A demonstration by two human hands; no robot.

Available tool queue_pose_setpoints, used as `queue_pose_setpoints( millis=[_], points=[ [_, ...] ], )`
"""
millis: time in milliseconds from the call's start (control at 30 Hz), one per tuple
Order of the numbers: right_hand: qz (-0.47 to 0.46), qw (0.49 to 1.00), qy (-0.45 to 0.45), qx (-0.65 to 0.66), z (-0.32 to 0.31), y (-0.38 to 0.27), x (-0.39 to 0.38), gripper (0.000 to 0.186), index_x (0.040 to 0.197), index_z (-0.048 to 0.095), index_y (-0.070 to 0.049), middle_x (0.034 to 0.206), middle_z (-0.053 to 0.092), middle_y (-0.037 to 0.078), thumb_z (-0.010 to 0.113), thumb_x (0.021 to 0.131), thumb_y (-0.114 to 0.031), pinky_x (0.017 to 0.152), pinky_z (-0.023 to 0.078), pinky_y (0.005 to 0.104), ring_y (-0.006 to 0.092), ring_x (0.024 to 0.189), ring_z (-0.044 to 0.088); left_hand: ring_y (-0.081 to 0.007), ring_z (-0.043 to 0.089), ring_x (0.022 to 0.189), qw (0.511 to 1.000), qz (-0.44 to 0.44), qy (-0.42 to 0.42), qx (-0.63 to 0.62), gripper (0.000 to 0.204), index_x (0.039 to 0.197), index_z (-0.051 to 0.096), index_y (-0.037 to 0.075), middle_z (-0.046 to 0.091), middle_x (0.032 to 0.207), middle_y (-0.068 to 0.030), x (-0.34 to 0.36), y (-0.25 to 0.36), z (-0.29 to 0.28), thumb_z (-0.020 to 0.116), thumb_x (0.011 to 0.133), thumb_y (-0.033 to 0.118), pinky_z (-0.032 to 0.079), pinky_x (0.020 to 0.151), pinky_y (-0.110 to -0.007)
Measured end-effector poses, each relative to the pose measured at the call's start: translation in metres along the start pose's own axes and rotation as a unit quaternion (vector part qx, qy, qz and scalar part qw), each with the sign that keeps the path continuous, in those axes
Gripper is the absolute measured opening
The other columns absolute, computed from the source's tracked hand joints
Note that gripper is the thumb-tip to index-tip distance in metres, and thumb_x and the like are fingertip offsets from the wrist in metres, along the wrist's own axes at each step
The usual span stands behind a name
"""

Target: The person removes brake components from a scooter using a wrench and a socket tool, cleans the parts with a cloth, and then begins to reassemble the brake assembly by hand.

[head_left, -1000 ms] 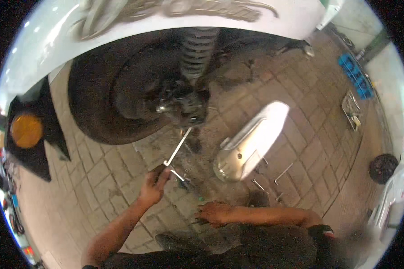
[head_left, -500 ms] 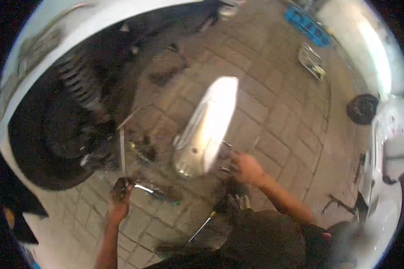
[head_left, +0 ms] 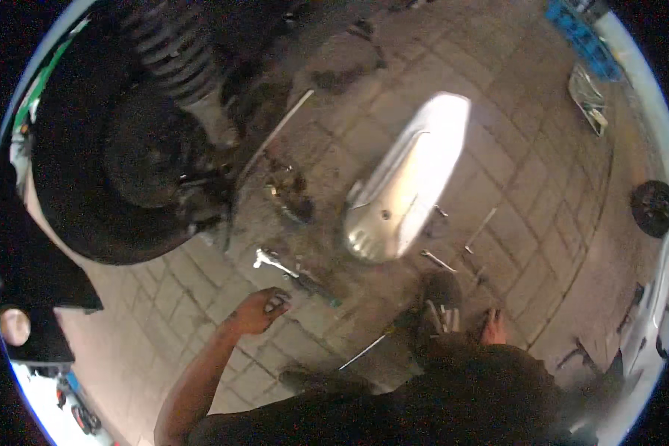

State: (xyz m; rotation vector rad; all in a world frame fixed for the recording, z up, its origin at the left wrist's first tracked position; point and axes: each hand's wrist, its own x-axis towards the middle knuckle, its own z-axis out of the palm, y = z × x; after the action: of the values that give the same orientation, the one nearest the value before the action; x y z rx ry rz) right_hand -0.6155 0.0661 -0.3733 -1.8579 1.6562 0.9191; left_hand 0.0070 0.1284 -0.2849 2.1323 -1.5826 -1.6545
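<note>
Rectangular paving blocks (head_left: 528,253), dull brown and gritty with dark joints, spread beneath everything around me. To the upper left looms a tyre (head_left: 70,201), thick, round and matte black, and beside it runs a coil spring (head_left: 175,56) of stout pale rings. One long curved shell (head_left: 412,182), glossy white and silver, lies on the blocks near the middle, rounded at its lower end with a small dark hole there. Toward the upper right sit a blue crate (head_left: 583,41) with openings along it and, farther down the edge, a small black wheel (head_left: 653,209).

My left hand (head_left: 259,310) hangs with fingers curled and the thumb near their tips, leaving a narrow gap; I cannot tell whether anything small is pinched there. Just beyond it, apart from my fingers, lies a tool (head_left: 281,268) with a bright metal head and a dark grip, green at its end. My right hand (head_left: 493,328) shows only straight fingers set close together beside my leg; its palm is hidden, so I cannot tell what it holds. Nearest it are my dark shoe (head_left: 442,293) and a slim metal wrench (head_left: 440,262) on the paving.
</note>
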Motion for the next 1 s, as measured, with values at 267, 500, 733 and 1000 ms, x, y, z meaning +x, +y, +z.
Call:
queue_pose_setpoints(
  millis=[267, 500, 733, 1000],
  points=[
    [-0.135, 0.955, 0.219, 0.149, -0.142, -0.101, 0.016, 0.061, 0.135, 0.044, -0.003, 0.142, 0.041, 0.03, 0.069, 0.082, -0.018, 0.101, 0.044, 0.0496, 0.0479, 0.125, 0.046, -0.0331, 0.063, 0.102, 0.982, -0.039, 0.02, 0.185, 0.05, 0.126, 0.055, 0.006, 0.066, 0.105, -0.0177, 0.017, -0.039, -0.03, 0.056, 0.094, 0.045, 0.051, 0.091, -0.045],
    [-0.045, 0.847, 0.127, 0.514, -0.243, -0.223, 0.131, 0.099, 0.147, 0.019, 0.01, 0.15, 0.026, 0.035, 0.069, 0.085, -0.048, 0.116, 0.028, 0.0469, 0.0434, 0.141, 0.028, -0.0383, 0.054, 0.121, 0.984, 0.058, 0.097, 0.134, 0.076, 0.144, 0.036, 0.003, 0.056, 0.129, -0.024, 0.089, 0.042, -0.007, 0.056, 0.092, 0.055, 0.043, 0.103, -0.047],
    [-0.023, 0.707, 0.068, 0.704, -0.23, -0.246, 0.126, 0.119, 0.15, -0.004, 0.007, 0.148, 0.031, 0.032, 0.08, 0.078, -0.038, 0.111, 0.036, 0.0459, 0.0385, 0.134, 0.039, -0.0394, 0.047, 0.129, 0.999, -0.022, -0.001, 0.025, 0.087, 0.145, 0.036, 0.0, 0.052, 0.136, -0.023, 0.097, 0.068, 0.018, 0.064, 0.087, 0.058, 0.036, 0.11, -0.048],
    [-0.033, 0.704, -0.002, 0.71, -0.277, -0.232, 0.101, 0.108, 0.15, 0.013, 0.005, 0.146, 0.036, 0.031, 0.078, 0.075, -0.037, 0.114, 0.032, 0.041, 0.0396, 0.135, 0.039, -0.0332, 0.061, 0.112, 0.993, 0.086, 0.009, -0.079, 0.049, 0.127, 0.059, 0.006, 0.063, 0.123, -0.0154, 0.075, 0.096, -0.01, 0.066, 0.092, 0.04, 0.047, 0.098, -0.043]
  ],
)
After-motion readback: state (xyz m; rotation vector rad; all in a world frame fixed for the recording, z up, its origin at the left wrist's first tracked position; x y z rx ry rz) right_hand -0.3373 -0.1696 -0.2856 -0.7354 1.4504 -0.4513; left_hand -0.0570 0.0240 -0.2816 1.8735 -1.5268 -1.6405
